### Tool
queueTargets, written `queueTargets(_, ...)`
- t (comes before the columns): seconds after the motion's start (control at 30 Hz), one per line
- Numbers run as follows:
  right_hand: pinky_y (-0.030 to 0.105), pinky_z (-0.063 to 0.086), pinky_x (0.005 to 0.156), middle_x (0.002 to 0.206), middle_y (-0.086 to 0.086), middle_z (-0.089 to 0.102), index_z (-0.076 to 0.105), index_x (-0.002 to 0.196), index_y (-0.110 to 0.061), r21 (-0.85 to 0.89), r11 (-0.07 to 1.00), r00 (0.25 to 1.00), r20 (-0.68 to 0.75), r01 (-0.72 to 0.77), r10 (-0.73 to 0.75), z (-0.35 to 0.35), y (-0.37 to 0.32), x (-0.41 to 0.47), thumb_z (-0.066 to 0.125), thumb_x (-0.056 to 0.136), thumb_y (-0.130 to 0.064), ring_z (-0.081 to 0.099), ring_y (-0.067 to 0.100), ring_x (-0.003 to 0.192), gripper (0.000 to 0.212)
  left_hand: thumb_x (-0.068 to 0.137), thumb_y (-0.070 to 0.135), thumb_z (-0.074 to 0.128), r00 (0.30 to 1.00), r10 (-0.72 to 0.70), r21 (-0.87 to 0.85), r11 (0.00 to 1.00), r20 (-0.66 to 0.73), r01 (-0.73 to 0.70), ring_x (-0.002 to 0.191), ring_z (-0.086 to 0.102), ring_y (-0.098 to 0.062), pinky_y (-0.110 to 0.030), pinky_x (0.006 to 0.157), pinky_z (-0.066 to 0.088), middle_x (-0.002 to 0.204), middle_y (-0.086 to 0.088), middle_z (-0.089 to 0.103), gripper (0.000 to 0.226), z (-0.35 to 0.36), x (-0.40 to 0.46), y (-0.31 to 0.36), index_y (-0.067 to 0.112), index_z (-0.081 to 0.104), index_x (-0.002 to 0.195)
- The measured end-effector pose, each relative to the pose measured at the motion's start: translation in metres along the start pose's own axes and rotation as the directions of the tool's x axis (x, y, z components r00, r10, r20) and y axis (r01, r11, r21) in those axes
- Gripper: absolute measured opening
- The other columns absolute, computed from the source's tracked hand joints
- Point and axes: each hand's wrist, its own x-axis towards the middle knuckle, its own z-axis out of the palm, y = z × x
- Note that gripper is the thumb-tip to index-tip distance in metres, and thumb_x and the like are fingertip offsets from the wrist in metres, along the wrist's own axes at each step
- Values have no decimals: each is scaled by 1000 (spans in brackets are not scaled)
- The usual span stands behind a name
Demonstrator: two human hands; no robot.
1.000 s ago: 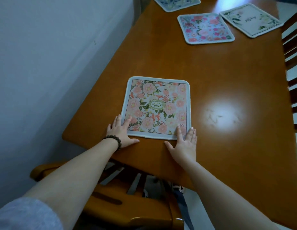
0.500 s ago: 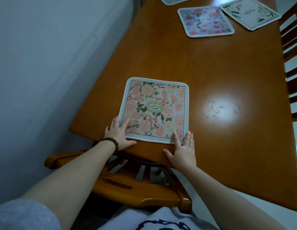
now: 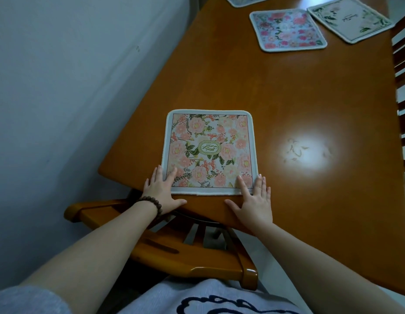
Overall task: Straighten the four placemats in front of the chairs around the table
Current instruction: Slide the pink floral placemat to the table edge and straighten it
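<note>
Wooden table [image 3: 287,105] spreads ahead of our hands, a chair [image 3: 197,257] below our wrists. The floral placemat [image 3: 209,152] lies flat between them: our left hand [image 3: 161,193] and right hand [image 3: 253,198] rest flat, fingers spread, pressing its near corners, grasping nothing.

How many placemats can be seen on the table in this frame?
4. The peach mat lies under both hands at the near edge; the pink mat and the white mat sit at the far right; the cropped mat is cut off at top. None seems hidden.
</note>
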Motion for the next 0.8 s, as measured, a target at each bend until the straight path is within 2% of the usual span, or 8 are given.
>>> queueTargets(0.13,39,-15,111,156,16,-21,-6,146,-48,4,1000,999,36,15,-16,-20,8,33,32,76,-83,-25,27,141,87,74,72,58,1000,12,-40,999,28,-11,145,-12,-27,-47,117,6,158,-14,-16,104,2,-12,11,37,-4,150)
queueTargets(0.27,40,-13,110,155,15,-20,1,147,-47,-28,994,987,128,101,-97,-47,20,71,45,78,-73,-20,29,142,86,76,71,56,998,42,-69,997,44,-39,145,-9,-29,-45,118,7,158,-16,-11,98,2,-24,26,37,2,151)
queueTargets(0.43,44,-9,112,157,16,-16,9,148,-45,-23,982,966,185,190,-182,-69,37,99,57,79,-63,-16,30,144,86,79,72,50,989,108,102,988,98,-118,146,-4,-32,-45,117,11,158,-20,-5,97,8,-34,36,34,-2,151)
queueTargets(0.47,43,-9,112,157,15,-17,8,148,-44,-18,981,965,187,192,-185,-69,38,99,57,80,-63,-16,29,144,86,79,74,48,990,112,154,980,83,-124,146,2,-32,-46,115,16,158,-20,2,95,8,-35,36,33,0,151)
queueTargets(0.53,43,-9,112,156,13,-20,6,149,-42,-1,986,973,157,169,-166,-66,37,92,56,81,-62,-18,27,143,87,78,77,41,993,114,210,972,-23,-107,140,25,-29,-44,107,31,152,-15,28,90,3,-32,31,31,11,150)
queueTargets(0.6,41,-10,112,156,9,-23,1,149,-40,57,994,993,55,98,-101,-57,31,80,56,83,-61,-21,24,142,88,78,79,34,980,112,204,976,-163,-77,121,47,-24,-40,92,41,133,-5,51,87,-6,-25,23,27,25,146)
queueTargets(0.67,41,-9,113,155,7,-25,-3,150,-37,162,987,998,-54,-11,20,-48,19,66,53,85,-61,-22,23,142,89,77,81,29,958,101,188,981,-270,-51,113,50,-22,-39,88,43,127,-3,55,87,-18,-11,12,24,31,143)
queueTargets(0.8,41,-11,114,154,13,-25,-9,150,-30,247,959,984,-76,-139,162,-33,-16,43,45,84,-68,-21,26,142,94,76,81,32,932,76,115,993,-353,-38,133,32,-28,-47,103,34,144,-10,37,89,-40,29,-10,25,24,146)
